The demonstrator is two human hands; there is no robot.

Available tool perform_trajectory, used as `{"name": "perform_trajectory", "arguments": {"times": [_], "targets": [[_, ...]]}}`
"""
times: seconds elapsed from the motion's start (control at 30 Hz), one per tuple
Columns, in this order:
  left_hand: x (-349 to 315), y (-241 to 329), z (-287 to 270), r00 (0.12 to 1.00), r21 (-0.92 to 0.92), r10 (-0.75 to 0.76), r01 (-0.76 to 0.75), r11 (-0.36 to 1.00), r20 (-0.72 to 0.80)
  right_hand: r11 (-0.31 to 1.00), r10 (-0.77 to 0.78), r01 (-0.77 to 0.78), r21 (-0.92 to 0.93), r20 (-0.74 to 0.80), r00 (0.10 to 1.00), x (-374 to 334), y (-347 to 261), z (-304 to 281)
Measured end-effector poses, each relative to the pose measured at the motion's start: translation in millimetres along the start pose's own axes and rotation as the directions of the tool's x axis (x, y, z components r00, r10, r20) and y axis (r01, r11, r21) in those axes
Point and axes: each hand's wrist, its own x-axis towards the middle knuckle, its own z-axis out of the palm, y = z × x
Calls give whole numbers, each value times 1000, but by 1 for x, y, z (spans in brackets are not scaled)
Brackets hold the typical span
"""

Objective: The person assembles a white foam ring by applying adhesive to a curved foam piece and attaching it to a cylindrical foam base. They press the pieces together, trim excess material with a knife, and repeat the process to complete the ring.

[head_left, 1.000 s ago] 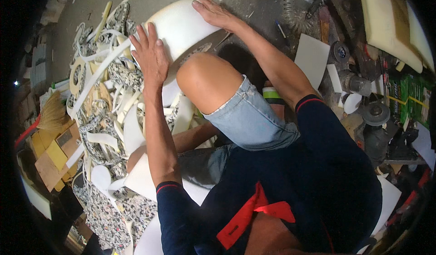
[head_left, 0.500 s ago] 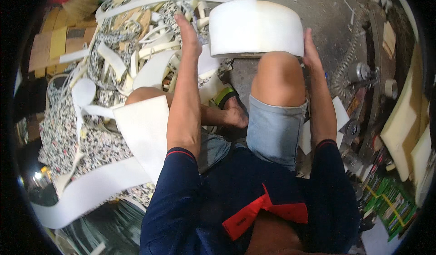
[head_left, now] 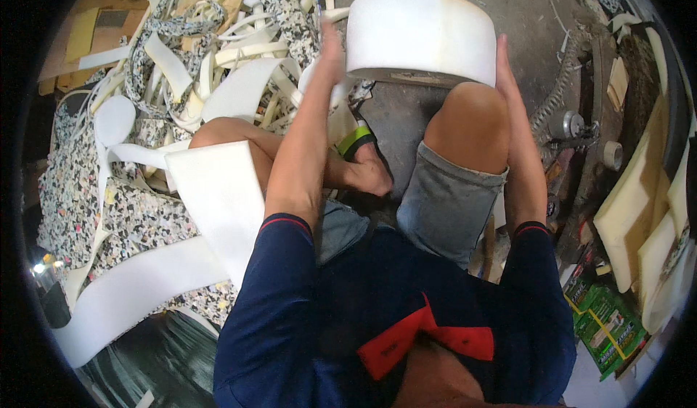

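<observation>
Head view shows our flat, empty left hand [head_left: 331, 58] just beside the curved white foam [head_left: 406, 34], our flat right hand [head_left: 506, 78] at its other side, past our raised knee [head_left: 470, 114]. We seem to be steadying it; next calls for even palms.

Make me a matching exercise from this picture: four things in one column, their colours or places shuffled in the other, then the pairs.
Things
1. Foam band
2. Right hand
3. Collar
4. Package

Colours and places
A. green, toward the lower right of the picture
B. red, at the lower middle of the picture
C. white and curved, toward the top of the picture
D. upright, at the band's right end

Pairs: 1-C, 2-D, 3-B, 4-A
</observation>
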Motion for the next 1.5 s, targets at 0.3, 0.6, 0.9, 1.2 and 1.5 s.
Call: {"name": "perform_trajectory", "arguments": {"times": [0.3, 0.6, 0.9, 1.2, 1.5], "targets": [[9, 11, 8, 994, 220, -59, 36, 975, 96, 995, 84, -82, 54, -33, 996, -8, -27, 11], [-91, 126, 24, 825, -339, 564, -540, 770, -33, 626, -776, 767, -142, -21, 630, -133, -177, 36], [-128, 117, 33, 732, -437, 681, -616, 655, -11, 727, -676, 667, -160, -3, 737, -195, -202, 39], [-92, 63, 82, 856, -310, 515, -502, 807, -44, 815, -565, 517, -260, -164, 808, -95, -184, -36], [-28, -54, 116, 947, -301, 291, -320, 898, -138, 818, -532, 489, -302, -77, 843, 134, -135, -128]]}}
